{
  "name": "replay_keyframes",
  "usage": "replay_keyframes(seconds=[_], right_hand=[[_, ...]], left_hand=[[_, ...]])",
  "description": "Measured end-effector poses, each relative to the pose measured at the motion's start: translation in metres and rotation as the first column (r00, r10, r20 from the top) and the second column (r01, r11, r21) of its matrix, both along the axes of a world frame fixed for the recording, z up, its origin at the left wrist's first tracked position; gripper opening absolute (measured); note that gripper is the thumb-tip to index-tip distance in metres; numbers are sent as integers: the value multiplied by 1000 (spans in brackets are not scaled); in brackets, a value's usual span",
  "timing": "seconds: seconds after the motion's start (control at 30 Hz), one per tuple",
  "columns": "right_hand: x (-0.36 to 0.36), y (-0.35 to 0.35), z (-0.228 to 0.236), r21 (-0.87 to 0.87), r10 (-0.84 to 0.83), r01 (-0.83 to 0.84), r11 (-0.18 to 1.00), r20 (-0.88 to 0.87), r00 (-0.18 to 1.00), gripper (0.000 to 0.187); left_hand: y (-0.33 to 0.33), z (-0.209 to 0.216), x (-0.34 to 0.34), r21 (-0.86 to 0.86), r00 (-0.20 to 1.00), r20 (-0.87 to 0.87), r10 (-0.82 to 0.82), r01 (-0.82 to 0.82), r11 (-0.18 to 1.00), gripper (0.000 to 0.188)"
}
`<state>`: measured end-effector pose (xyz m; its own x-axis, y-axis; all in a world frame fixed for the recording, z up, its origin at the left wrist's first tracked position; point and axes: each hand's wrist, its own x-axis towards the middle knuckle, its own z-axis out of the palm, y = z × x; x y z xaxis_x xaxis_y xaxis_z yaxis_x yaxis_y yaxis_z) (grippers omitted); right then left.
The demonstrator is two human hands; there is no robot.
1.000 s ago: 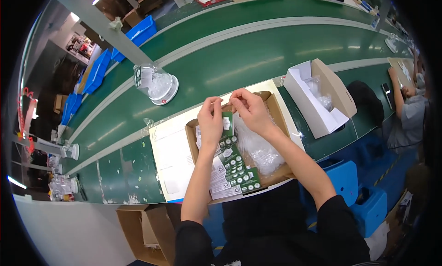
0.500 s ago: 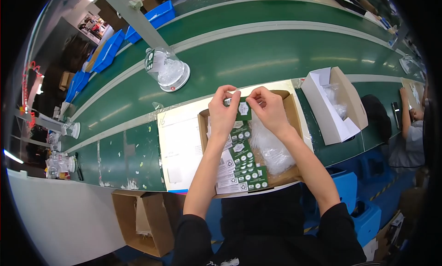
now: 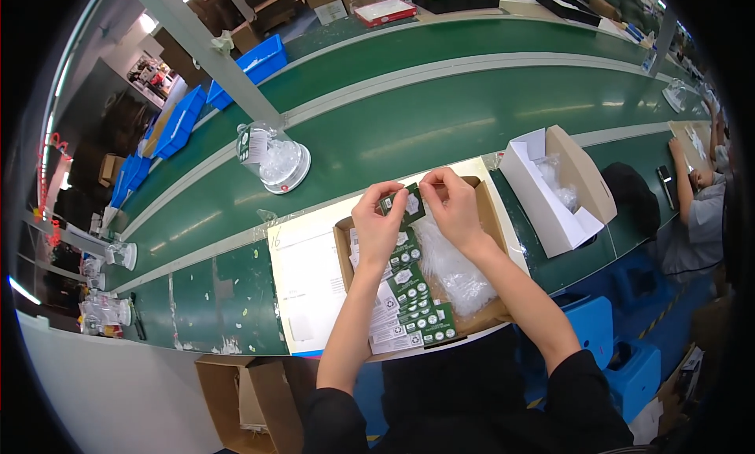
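A green printed card (image 3: 407, 208) is held up over an open cardboard box, pinched between the thumb and fingers of my left hand (image 3: 377, 226). Close beside the card's upper right corner, my right hand (image 3: 454, 212) has its thumb and forefinger pressed together; whatever lies between them is too small to make out. Below, the cardboard box (image 3: 497, 218) holds overlapping green and white cards (image 3: 409, 285) on its left side. A bundle of clear, thin plastic strands (image 3: 460, 275) fills its right side.
A clear domed container (image 3: 275, 159) with a white base stands on the green bench (image 3: 440, 116). Right of the box, a white carton (image 3: 543, 194) holds clear plastic bags. Blue stools (image 3: 586, 328) stand below right, and another person's arm (image 3: 683, 187) shows at far right.
The view has shifted, so the bench things sit lower in the picture. The green card has tilted in my left hand. Both hands stay close together at it.
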<state>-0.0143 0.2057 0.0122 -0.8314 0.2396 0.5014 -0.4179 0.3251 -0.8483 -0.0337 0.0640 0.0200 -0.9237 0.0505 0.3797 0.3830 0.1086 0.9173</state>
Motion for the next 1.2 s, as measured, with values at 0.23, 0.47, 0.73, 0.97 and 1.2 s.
replay_keyframes(seconds=[0.23,0.47,0.73,0.97,1.2], right_hand=[[0,1,2,93,-28,29,995,-12,1000,12],[1,-2,4,160,-8,9,987,-9,1000,11],[-1,5,7,166,16,-10,986,-36,999,9],[5,-1,9,81,52,-50,995,-16,999,12],[8,5,10,64,22,-20,998,-34,999,14]], left_hand=[[-2,4,2,13,1000,29,5,-5,1000,10],[-5,-3,0,16,998,14,-61,61,998,9],[-4,-2,-2,-125,999,-37,30,-34,992,12],[-7,-5,0,-94,999,1,53,-53,994,10],[0,-4,-3,-79,997,37,-61,64,995,9]])
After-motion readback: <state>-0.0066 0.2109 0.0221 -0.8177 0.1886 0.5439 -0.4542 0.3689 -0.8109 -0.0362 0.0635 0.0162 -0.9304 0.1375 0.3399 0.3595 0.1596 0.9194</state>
